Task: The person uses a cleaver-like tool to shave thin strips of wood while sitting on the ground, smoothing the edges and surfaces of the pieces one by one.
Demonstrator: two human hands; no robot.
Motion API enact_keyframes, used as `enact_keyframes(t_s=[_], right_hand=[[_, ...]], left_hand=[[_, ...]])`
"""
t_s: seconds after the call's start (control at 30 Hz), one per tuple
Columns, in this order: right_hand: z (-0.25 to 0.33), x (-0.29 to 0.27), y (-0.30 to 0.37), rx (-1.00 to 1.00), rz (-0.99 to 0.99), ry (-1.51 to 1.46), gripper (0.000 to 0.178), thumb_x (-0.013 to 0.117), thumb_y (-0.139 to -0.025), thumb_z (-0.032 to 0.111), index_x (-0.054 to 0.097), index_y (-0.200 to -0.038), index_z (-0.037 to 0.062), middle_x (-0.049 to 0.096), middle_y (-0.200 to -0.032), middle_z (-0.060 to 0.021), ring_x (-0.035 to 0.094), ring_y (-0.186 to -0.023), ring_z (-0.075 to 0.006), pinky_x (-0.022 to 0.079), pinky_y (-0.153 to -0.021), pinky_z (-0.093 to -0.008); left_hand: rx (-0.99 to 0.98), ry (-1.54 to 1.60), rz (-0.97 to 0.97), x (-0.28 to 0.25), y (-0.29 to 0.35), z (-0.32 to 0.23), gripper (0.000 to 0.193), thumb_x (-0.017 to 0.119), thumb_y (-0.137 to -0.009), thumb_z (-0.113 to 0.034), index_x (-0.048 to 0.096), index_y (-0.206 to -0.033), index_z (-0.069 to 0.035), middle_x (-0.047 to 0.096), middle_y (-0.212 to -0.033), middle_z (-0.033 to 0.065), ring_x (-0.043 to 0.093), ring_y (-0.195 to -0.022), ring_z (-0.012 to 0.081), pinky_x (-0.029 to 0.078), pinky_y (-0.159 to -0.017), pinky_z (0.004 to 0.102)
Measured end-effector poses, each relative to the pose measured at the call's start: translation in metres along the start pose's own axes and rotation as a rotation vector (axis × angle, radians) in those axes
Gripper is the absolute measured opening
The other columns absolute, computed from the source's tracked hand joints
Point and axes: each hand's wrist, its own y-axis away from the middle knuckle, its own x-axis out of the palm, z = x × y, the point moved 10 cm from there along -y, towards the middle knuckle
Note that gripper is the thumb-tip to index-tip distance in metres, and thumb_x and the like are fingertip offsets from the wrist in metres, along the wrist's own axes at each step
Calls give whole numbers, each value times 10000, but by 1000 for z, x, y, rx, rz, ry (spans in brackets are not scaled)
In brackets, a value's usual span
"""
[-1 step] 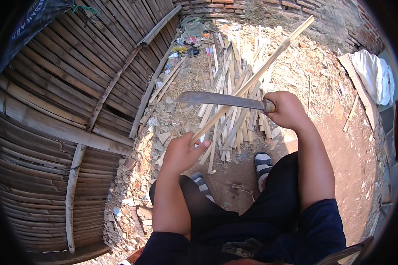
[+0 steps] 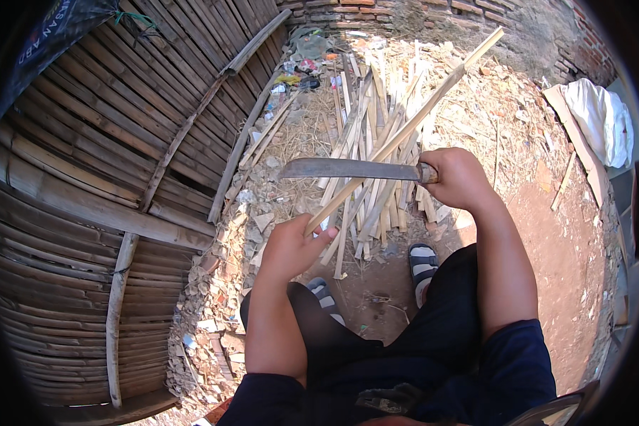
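My left hand point(image 2: 290, 247) is closed round the near end of a long split bamboo strip point(image 2: 427, 106), which slants up and away to the right. In my right hand point(image 2: 456, 177) is the wooden handle of a machete point(image 2: 355, 169). Its broad grey blade points left and crosses over the strip, a little above my left hand; I cannot tell whether they touch. Under both, a heap of pale split bamboo pieces point(image 2: 387, 202) lies on the ground.
A bamboo slat wall point(image 2: 128, 106) rises on the left, and a brick wall point(image 2: 419, 14) stands at the far side. Rubble point(image 2: 213, 326) lines the left wall's foot. A white sack point(image 2: 596, 121) lies at the right. My sandalled feet point(image 2: 423, 264) are close to the heap.
The machete blade has moved slightly nearer to me and to the left along the strip, with my right hand shifting a little. My left hand stays in place.
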Motion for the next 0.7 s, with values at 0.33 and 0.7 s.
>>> enact_keyframes(t_s=[0.33,0.7], right_hand=[[-120,-36,17,520,-380,-248,309,755,-886,268,719,-1075,26,727,-852,-185,704,-787,-350,529,-734,-450],[3,7,0,23,179,43,323,812,-808,233,744,-1099,110,731,-955,-196,700,-960,-397,553,-844,-488]], left_hand=[[40,-24,-17,-5,-1,-2,437,807,-907,-391,675,-925,26,656,-695,119,599,-629,176,486,-616,352],[38,-59,-13,-2,0,1,425,797,-916,-385,679,-929,23,665,-720,143,630,-641,210,496,-627,372]])
